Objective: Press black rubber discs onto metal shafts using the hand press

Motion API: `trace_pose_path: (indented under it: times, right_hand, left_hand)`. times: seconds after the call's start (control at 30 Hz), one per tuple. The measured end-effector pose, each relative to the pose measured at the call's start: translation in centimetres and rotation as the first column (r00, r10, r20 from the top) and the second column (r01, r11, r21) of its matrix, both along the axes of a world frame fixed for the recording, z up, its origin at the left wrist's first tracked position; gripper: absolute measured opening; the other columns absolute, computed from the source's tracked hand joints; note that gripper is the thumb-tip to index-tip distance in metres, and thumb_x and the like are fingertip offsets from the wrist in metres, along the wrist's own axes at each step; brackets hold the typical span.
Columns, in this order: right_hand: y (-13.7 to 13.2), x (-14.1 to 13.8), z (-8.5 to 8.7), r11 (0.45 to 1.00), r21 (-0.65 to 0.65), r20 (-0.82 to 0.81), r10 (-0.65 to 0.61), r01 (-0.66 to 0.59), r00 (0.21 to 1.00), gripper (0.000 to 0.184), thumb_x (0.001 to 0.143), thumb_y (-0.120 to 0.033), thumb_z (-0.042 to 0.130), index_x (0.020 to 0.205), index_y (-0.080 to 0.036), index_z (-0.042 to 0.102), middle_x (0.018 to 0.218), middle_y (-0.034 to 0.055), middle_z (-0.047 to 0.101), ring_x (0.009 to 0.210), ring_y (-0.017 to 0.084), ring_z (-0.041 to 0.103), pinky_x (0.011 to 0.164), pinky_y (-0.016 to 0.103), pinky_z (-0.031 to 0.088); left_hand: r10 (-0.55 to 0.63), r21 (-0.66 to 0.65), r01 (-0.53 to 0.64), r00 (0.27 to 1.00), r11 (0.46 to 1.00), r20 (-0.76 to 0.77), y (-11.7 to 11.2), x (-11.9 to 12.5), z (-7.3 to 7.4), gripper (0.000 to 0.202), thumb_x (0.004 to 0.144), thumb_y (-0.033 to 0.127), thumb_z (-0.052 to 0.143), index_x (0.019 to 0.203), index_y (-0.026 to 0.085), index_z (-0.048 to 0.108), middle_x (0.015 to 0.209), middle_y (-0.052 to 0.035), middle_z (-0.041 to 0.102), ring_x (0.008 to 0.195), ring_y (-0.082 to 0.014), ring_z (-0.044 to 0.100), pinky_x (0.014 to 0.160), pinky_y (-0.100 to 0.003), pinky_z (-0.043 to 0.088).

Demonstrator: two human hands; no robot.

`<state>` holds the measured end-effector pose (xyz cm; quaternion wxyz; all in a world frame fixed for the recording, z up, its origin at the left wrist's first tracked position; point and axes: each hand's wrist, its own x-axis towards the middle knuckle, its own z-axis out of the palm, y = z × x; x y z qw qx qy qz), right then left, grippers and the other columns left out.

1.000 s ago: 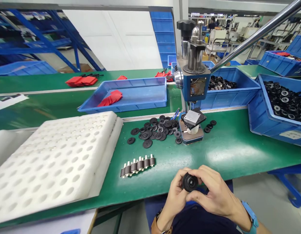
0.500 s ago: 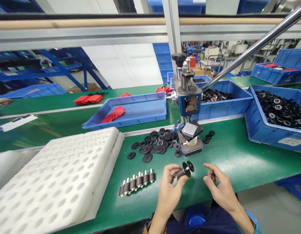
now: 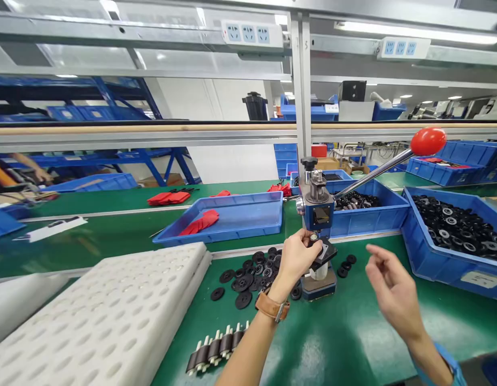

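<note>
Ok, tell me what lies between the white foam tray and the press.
Head view: loose black discs on the green bench, partly behind the left hand.

1. Left hand [image 3: 298, 256], fingers curled, touches the block [image 3: 327, 251] under the press [image 3: 318, 214], mid bench [image 3: 353, 332].
2. Right hand [image 3: 388, 284] hangs open, right of the press.
3. Black discs [image 3: 248, 273] lie left of it; rollers [image 3: 216, 347] line the front edge.

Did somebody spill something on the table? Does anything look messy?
Yes, a bit: black discs lie scattered loose on the green table beside the small press, while similar ones sit in a blue bin.
</note>
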<state>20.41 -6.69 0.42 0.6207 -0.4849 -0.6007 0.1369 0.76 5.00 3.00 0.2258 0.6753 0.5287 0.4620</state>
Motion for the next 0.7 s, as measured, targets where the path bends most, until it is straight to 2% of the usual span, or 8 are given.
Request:
trace_pose_path:
  times: [0.1,0.23,0.3,0.37,0.43,0.5,0.6,0.7]
  right_hand:
    - [1.6,0.5,6.5,0.977,0.205,-0.102,-0.040,0.060,0.994,0.041,0.099,-0.041,0.065,0.135,-0.021,0.060,0.110,0.0063,0.064,0.098,0.019,0.063,0.082,0.031,0.056]
    - [3.5,0.6,14.9,0.864,0.499,-0.203,0.042,0.066,0.978,0.045,0.096,-0.040,0.071,0.136,-0.025,0.058,0.130,0.0104,0.061,0.118,0.025,0.061,0.098,0.045,0.056]
    - [4.3,0.5,18.0,0.839,0.543,-0.222,0.180,-0.032,0.958,0.034,0.100,-0.041,0.064,0.128,-0.022,0.062,0.125,0.0113,0.064,0.115,0.025,0.064,0.097,0.046,0.056]
    - [4.9,0.3,19.9,0.825,0.537,-0.229,0.343,-0.176,0.911,0.026,0.105,-0.037,0.050,0.114,-0.018,0.066,0.105,0.0080,0.067,0.105,0.023,0.069,0.092,0.042,0.055]
    - [5.3,0.1,20.6,0.813,0.527,-0.247,0.427,-0.249,0.870,0.028,0.105,-0.032,0.042,0.098,-0.018,0.066,0.081,0.0016,0.061,0.086,0.019,0.070,0.084,0.037,0.055]
    - [5.1,-0.2,20.1,0.823,0.519,-0.266,0.413,-0.232,0.871,0.026,0.102,-0.030,0.043,0.087,-0.022,0.062,0.066,-0.0034,0.049,0.063,0.015,0.062,0.072,0.034,0.054]
    - [3.9,-0.5,18.1,0.834,0.533,-0.284,0.334,-0.141,0.899,0.024,0.097,-0.030,0.047,0.076,-0.024,0.059,0.058,-0.0044,0.043,0.051,0.015,0.053,0.062,0.035,0.054]
    - [2.3,-0.6,15.1,0.842,0.539,-0.360,0.251,-0.019,0.899,0.024,0.093,-0.023,0.052,0.071,-0.024,0.062,0.054,-0.0029,0.045,0.055,0.019,0.059,0.068,0.042,0.060]
  left_hand:
    - [-0.004,0.034,0.003,1.000,0.999,0.017,0.1,0.1,-0.1,0.015,0.073,0.031,0.074,0.069,0.019,0.065,0.063,0.0047,0.053,0.060,-0.0135,0.050,0.057,-0.025,0.035]
    - [-0.096,0.037,0.092,0.988,0.995,0.122,0.1,0.1,-0.5,0.017,0.076,0.030,0.074,0.086,0.017,0.077,0.089,-0.0063,0.075,0.081,-0.0208,0.068,0.071,-0.029,0.049]
    - [-0.140,0.011,0.139,0.980,0.990,0.144,0.2,0.1,-0.7,0.019,0.080,0.030,0.072,0.092,0.017,0.078,0.090,-0.0079,0.079,0.083,-0.0225,0.072,0.073,-0.030,0.052]
    - [-0.162,0.003,0.163,0.976,0.987,0.148,0.2,0.1,-0.9,0.018,0.081,0.029,0.071,0.091,0.017,0.079,0.090,-0.0082,0.081,0.084,-0.0233,0.074,0.073,-0.029,0.054]
    - [-0.174,0.002,0.175,0.973,0.985,0.150,0.2,0.1,-1.0,0.017,0.082,0.029,0.071,0.089,0.017,0.079,0.091,-0.0078,0.081,0.086,-0.0238,0.074,0.072,-0.028,0.054]
    - [-0.181,0.004,0.182,0.972,0.983,0.147,0.2,0.1,-1.0,0.017,0.082,0.030,0.070,0.089,0.017,0.080,0.090,-0.0068,0.081,0.084,-0.0235,0.074,0.069,-0.027,0.053]
    - [-0.181,0.007,0.182,0.974,0.983,0.137,0.1,0.1,-1.1,0.019,0.082,0.032,0.069,0.084,0.017,0.080,0.081,-0.0058,0.080,0.076,-0.0224,0.071,0.061,-0.026,0.049]
    - [-0.168,0.016,0.168,0.977,0.986,0.129,0.0,0.2,-1.1,0.021,0.083,0.034,0.068,0.079,0.016,0.079,0.075,-0.0058,0.078,0.074,-0.0219,0.069,0.057,-0.025,0.045]
